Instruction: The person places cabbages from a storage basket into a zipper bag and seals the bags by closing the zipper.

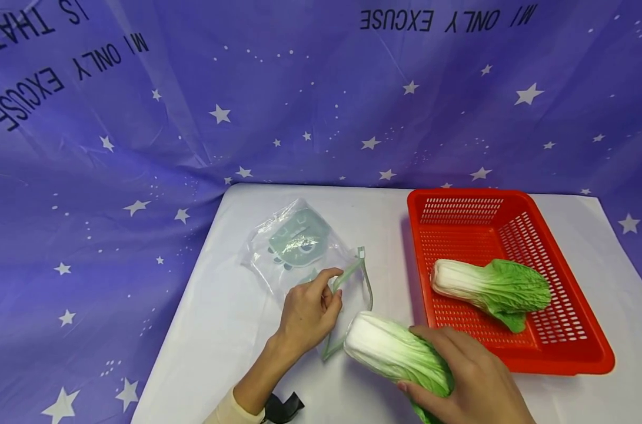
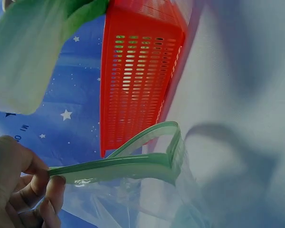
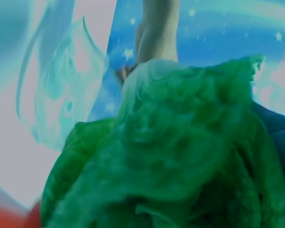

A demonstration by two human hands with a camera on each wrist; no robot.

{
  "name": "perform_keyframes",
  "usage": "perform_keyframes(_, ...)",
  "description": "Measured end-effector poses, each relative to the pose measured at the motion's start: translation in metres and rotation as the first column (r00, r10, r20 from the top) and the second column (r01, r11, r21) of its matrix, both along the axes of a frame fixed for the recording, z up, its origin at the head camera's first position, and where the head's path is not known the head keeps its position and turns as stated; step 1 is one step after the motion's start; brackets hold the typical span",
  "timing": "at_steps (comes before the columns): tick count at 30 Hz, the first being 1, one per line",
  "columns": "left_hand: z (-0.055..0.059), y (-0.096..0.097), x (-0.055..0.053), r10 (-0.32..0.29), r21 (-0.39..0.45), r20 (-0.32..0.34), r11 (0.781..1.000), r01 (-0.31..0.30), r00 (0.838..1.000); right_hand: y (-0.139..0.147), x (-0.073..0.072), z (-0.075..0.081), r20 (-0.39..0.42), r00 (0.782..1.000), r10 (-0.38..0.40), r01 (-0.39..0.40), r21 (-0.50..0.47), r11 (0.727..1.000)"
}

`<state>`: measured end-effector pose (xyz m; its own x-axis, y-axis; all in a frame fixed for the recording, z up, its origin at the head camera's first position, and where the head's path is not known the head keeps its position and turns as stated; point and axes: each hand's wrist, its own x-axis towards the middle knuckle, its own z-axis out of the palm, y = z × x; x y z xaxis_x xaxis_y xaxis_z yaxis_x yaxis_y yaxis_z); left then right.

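My left hand [image 1: 309, 312] pinches the green zip edge of a clear zip bag [image 1: 294, 247] printed with a pale green cartoon figure. In the left wrist view the bag's mouth [image 2: 133, 159] gapes apart, with thumb and fingers at one end of the rim. My right hand [image 1: 469, 377] grips a Chinese cabbage [image 1: 395, 347] round its leafy green end. Its white stalk end points at the bag's mouth, right beside the rim. Leaves [image 3: 171, 137] of this cabbage fill most of the right wrist view. A second Chinese cabbage [image 1: 490, 288] lies in a red plastic basket [image 1: 569, 347].
The red basket stands on the right of the white-covered table [image 1: 204, 330]. A black strap-like piece [image 1: 283, 409] shows by the left wrist. Behind the table hangs a purple-blue cloth [image 1: 299, 94] with white stars and lettering.
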<state>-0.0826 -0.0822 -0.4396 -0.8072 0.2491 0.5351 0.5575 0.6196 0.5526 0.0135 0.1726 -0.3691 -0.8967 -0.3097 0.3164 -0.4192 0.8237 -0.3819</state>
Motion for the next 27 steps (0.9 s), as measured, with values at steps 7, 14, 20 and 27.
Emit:
perform_keyframes(7, -0.001, 0.0, 0.0, -0.01, -0.015, -0.044, 1.0, 0.01, 0.999, -0.025, 0.011, -0.013, 0.277, 0.959, -0.06, 0.085, -0.077, 0.993)
perform_keyframes(14, -0.002, -0.001, -0.001, -0.025, -0.015, -0.066, 1.0, 0.024, 0.997, -0.03, 0.009, -0.037, 0.407, 0.905, -0.119, 0.195, -0.15, 0.969)
perform_keyframes(20, -0.003, -0.001, -0.001, -0.042, -0.021, -0.076, 0.999, 0.041, 0.996, -0.033, 0.004, -0.061, 0.441, 0.887, -0.134, 0.24, -0.194, 0.951)
perform_keyframes(27, -0.006, 0.002, 0.002, -0.078, -0.05, -0.105, 0.996, 0.073, 0.991, -0.042, -0.005, -0.08, 0.352, 0.929, -0.116, 0.209, -0.239, 0.948)
